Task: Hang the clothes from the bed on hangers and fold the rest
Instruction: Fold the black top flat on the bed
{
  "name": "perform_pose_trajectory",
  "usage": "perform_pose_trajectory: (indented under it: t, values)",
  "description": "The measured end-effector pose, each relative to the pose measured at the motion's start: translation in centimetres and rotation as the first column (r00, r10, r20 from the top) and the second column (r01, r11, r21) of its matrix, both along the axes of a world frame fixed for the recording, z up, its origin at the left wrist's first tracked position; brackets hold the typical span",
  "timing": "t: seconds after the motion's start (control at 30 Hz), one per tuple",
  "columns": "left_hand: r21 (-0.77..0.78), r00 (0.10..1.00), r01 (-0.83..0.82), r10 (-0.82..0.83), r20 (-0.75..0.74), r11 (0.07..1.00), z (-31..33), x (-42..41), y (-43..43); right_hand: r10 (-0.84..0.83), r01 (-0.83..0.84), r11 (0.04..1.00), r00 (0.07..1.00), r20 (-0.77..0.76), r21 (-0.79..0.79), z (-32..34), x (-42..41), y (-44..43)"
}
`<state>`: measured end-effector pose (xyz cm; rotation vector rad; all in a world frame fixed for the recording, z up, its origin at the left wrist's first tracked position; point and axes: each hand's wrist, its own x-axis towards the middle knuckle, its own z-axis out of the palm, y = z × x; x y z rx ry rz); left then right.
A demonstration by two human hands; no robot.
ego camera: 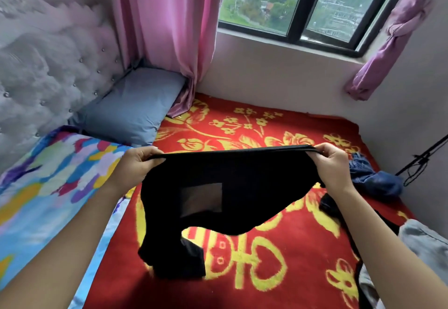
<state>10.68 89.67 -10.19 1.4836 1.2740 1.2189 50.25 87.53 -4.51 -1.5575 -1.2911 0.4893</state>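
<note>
A black garment (pixel 242 187) with a sheer square patch hangs stretched above the red and yellow bed cover (pixel 266 260). My left hand (pixel 135 165) grips its top edge at the left end, and my right hand (pixel 332 163) pinches the same edge at the right end. The garment's lower end droops onto the bed cover at the lower left. A blue denim piece (pixel 373 178) lies crumpled at the right side of the bed. Beside it sits a dark item (pixel 329 205), and a grey garment (pixel 426 245) lies at the right edge.
A colourful quilt (pixel 43 182) covers the left side of the bed, with a blue-grey pillow (pixel 131 107) against the tufted headboard (pixel 36 66). Pink curtains (pixel 164 30) hang by the window (pixel 303 1). A black stand (pixel 421 158) leans by the right wall.
</note>
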Motion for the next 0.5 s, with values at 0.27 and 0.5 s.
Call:
perform_pose_trajectory:
  t: [0.27, 0.5]
  values:
    - [-0.249, 0.984, -0.159, 0.132, -0.12, 0.955, -7.8, 2.2, 1.8, 0.042, -0.049, 0.999, 0.928, 0.371, 0.009, 1.7, -2.4, 0.8]
    - [0.091, 0.95, -0.302, 0.307, -0.051, 0.949, -4.3, 4.0, 1.3, -0.207, 0.159, 0.956, 0.961, 0.183, 0.247, 3.9, 0.6, 1.9]
